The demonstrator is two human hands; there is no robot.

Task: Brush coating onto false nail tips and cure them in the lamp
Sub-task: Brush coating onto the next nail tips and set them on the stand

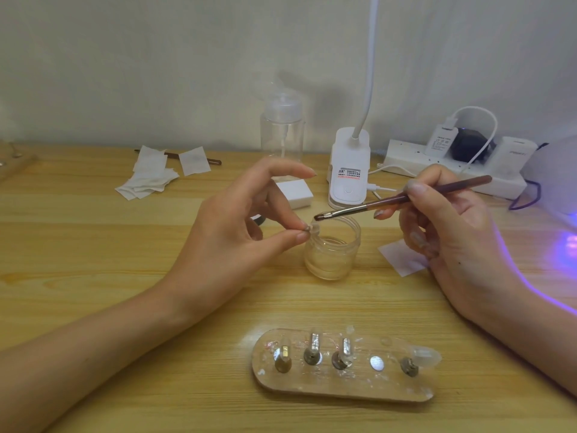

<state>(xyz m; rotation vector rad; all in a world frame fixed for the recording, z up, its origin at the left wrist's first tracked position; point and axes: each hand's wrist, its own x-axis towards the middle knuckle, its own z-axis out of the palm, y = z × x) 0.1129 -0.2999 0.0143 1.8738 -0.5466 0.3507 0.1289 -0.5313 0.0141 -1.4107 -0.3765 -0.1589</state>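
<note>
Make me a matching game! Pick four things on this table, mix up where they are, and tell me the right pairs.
Things:
1. brush
2. nail tip
3. glass jar
4. wooden stand

Places:
A. pinched in the left hand
B. nearest the person
C. held in the right hand
D. standing on the table between the two hands

Pairs: 1-C, 2-A, 3-D, 4-B

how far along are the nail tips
Done: the jar is open and the curing lamp glows purple. In hand: the left hand pinches one nail tip while the right hand holds the brush just above it. Left: curing this tip; four other tips stand on the wooden holder, coated or not I cannot tell.
</note>
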